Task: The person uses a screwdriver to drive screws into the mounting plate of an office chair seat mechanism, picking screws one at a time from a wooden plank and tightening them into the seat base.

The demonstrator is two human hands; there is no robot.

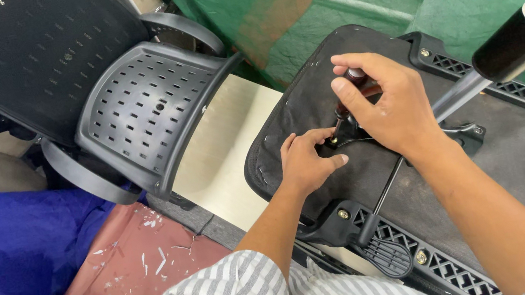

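head view: right hand [380, 106] clenched on screwdriver [350, 86], tip at a screw on the upturned chair seat [506, 156]; left hand [307, 161] pinches that screw. arm brackets [439, 267] look bolted; centre plate apparently unfinished.

A black perforated chair shell [143, 110] with a slotted backrest [27, 59] lies at the upper left. Green cloth [352, 4] hangs behind, and blue fabric [1, 241] lies beside a reddish sheet [139, 260] littered with white scraps.

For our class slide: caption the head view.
Right hand drives a screwdriver into an upturned chair seat; left hand steadies the screw.
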